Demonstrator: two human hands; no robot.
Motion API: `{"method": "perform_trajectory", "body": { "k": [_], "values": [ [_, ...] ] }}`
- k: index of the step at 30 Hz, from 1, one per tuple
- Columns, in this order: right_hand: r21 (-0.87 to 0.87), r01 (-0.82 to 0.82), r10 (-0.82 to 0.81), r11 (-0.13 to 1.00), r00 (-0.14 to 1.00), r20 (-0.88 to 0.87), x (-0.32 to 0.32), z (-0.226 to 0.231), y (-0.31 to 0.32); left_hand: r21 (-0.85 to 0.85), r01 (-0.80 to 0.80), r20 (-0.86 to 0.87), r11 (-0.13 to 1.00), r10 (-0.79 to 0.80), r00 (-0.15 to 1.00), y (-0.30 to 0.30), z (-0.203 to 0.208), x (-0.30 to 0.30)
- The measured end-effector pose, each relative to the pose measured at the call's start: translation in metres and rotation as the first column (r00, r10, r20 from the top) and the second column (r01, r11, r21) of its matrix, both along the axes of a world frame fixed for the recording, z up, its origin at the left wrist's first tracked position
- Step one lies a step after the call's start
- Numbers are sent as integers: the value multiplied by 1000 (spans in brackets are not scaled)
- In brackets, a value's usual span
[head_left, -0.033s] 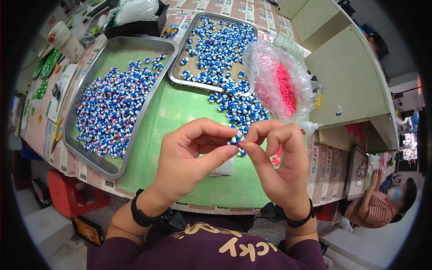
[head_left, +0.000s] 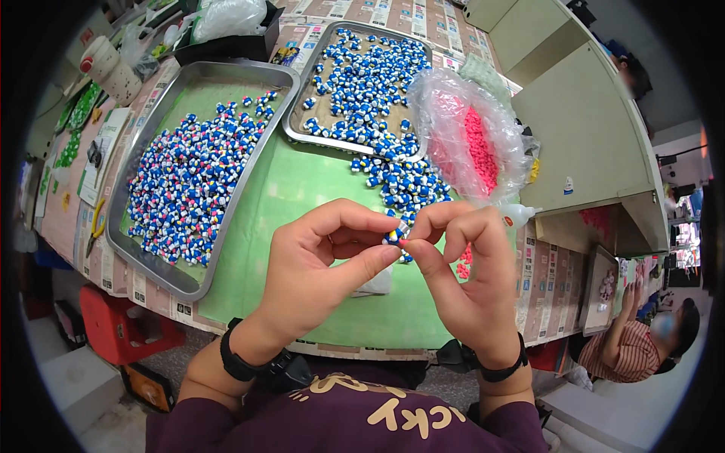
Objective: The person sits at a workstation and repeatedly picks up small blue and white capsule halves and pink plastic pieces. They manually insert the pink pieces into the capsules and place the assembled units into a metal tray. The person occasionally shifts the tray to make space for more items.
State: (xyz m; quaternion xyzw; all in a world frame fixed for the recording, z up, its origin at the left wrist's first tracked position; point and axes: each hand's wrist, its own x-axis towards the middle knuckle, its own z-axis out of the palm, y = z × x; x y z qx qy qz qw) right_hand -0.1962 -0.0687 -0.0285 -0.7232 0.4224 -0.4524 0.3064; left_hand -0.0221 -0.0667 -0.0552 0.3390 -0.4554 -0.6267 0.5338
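Above the green mat, my left hand (head_left: 317, 260) pinches a small blue-and-white figure piece (head_left: 393, 237) with a touch of yellow between thumb and forefinger. From the other side my right hand (head_left: 472, 272) closes thumb and forefinger against that piece. A bit of pink shows at the right fingertips, largely hidden by them. Past my hands lies a loose pile of similar blue-and-white pieces (head_left: 411, 185). Small pink pieces (head_left: 464, 264) lie beside my right thumb. A pale flat block (head_left: 375, 283) sits under my left hand, partly covered.
A metal tray (head_left: 200, 291) at left holds blue-and-white pieces, many with pink bits. Another tray (head_left: 302, 136) behind holds more. An open plastic bag (head_left: 442, 151) of pink pieces and a white squeeze bottle (head_left: 517, 214) stand at right, near a cabinet (head_left: 581, 128). Yellow-handled pliers (head_left: 97, 223) lie far left.
My right fingers shift very slightly at the piece. Otherwise the two frames look alike.
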Motion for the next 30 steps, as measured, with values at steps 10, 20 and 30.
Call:
{"method": "perform_trajectory", "body": {
  "k": [10, 20, 30],
  "values": [
    [42, 23, -22, 999, 1000, -15, -1, -8, 2, -503, -30, 389, 864, 257, 885, 0, 2, 2],
    [122, 297, -276, 947, 948, -160, -92, -12, -10, -582, -350, 480, 734, 658, 581, -11, -14, 92],
    [133, 147, -55, 980, 847, -530, -101, -51, -17, -655, -326, 652, 682, 728, 213, -27, -2, 108]
  ]
}}
